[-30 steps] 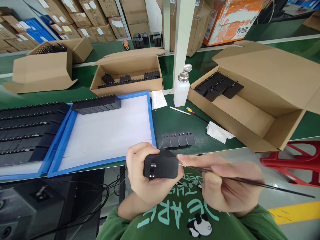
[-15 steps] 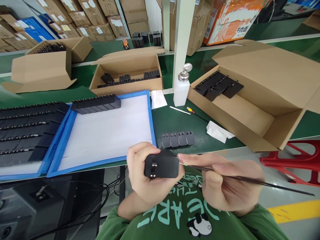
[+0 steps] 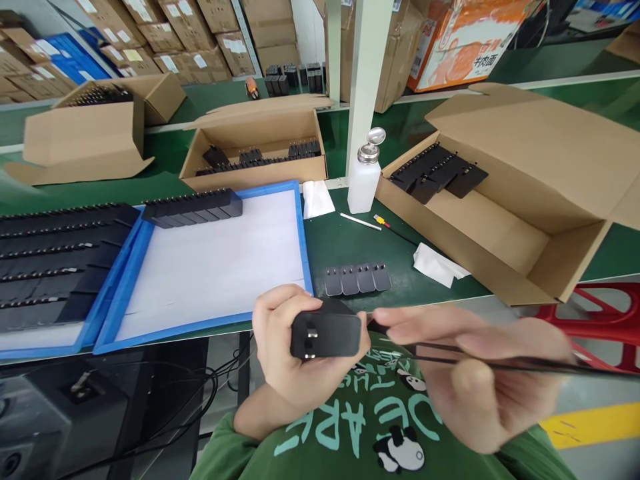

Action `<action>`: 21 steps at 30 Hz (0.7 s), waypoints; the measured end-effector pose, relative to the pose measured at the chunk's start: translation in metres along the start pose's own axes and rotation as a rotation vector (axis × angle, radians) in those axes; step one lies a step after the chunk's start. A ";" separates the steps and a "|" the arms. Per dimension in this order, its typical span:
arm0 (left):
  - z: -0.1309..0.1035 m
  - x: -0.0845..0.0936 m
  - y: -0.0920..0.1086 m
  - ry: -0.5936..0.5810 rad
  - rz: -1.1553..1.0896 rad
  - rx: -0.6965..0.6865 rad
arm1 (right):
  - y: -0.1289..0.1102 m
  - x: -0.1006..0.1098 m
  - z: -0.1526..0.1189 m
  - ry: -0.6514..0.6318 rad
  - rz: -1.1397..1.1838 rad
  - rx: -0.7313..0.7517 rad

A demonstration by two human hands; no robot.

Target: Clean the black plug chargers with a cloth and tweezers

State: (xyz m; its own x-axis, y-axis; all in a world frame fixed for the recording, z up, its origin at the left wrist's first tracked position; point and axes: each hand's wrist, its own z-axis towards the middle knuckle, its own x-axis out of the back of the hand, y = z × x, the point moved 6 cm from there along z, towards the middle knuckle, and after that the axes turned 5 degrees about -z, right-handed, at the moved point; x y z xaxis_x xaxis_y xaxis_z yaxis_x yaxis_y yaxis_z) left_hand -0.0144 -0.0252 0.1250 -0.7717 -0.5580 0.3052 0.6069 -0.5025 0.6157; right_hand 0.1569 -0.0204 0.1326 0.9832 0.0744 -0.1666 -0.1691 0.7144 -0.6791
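Note:
My left hand (image 3: 280, 347) is closed round a black plug adapter (image 3: 330, 335), whose face with two short metal prongs is turned up toward me. To its right, my right hand (image 3: 480, 373) grips long, thin dark tweezers (image 3: 520, 363), blurred by motion. Their tip lies apart from the adapter. Beyond my hands, several more black plug adapters (image 3: 357, 279) stand in a short row on the green bench, prongs up. A blue-rimmed tray (image 3: 220, 267) with a white bottom holds another row of adapters (image 3: 193, 208) along its far edge.
Left is another tray packed with adapters (image 3: 45, 267). Open cardboard boxes (image 3: 520, 220) with black parts stand at right and back (image 3: 255, 177). A white pump bottle (image 3: 364, 177), a white stick (image 3: 360, 221), a cable (image 3: 395, 230) and tissues (image 3: 437, 263) lie between. A red stool (image 3: 600, 320) is at right.
My right hand has moved right and toward my body with the tweezers, whose tip has come away from the adapter's edge. My left hand and the adapter stay nearly still.

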 end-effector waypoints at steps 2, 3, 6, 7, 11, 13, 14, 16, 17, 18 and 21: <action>0.000 0.000 0.001 -0.005 0.027 -0.029 | -0.004 0.004 0.003 0.000 -0.198 -0.016; 0.000 0.001 0.001 -0.005 0.035 -0.039 | -0.005 0.003 0.004 -0.045 -0.338 -0.019; 0.000 0.002 0.000 0.003 0.050 -0.065 | -0.004 -0.005 0.007 -0.251 -0.623 0.030; 0.000 0.003 0.000 0.009 0.050 -0.079 | -0.003 -0.008 0.008 -0.293 -0.634 0.059; 0.001 0.003 0.003 -0.030 0.032 -0.104 | -0.002 -0.014 0.008 -0.352 -0.577 0.136; 0.001 0.002 0.002 -0.053 0.032 -0.083 | -0.002 -0.016 0.006 -0.354 -0.597 0.162; 0.001 0.003 0.001 -0.054 0.035 -0.080 | -0.003 -0.016 0.005 -0.356 -0.616 0.177; 0.000 0.004 0.001 -0.041 0.039 -0.116 | -0.003 -0.017 0.002 -0.358 -0.672 0.184; -0.001 0.004 0.000 -0.036 0.039 -0.139 | -0.003 -0.017 0.000 -0.355 -0.697 0.178; -0.002 0.005 -0.001 -0.029 0.039 -0.159 | -0.002 -0.017 -0.001 -0.348 -0.715 0.168; -0.006 0.006 -0.007 -0.010 0.038 -0.162 | -0.001 -0.016 -0.003 -0.321 -0.739 0.139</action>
State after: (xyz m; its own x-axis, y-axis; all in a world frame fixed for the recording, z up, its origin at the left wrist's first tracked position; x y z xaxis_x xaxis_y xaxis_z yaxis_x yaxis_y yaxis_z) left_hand -0.0225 -0.0289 0.1177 -0.7492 -0.5722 0.3337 0.6576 -0.5820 0.4783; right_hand 0.1414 -0.0244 0.1341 0.8128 -0.2688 0.5169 0.5199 0.7351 -0.4352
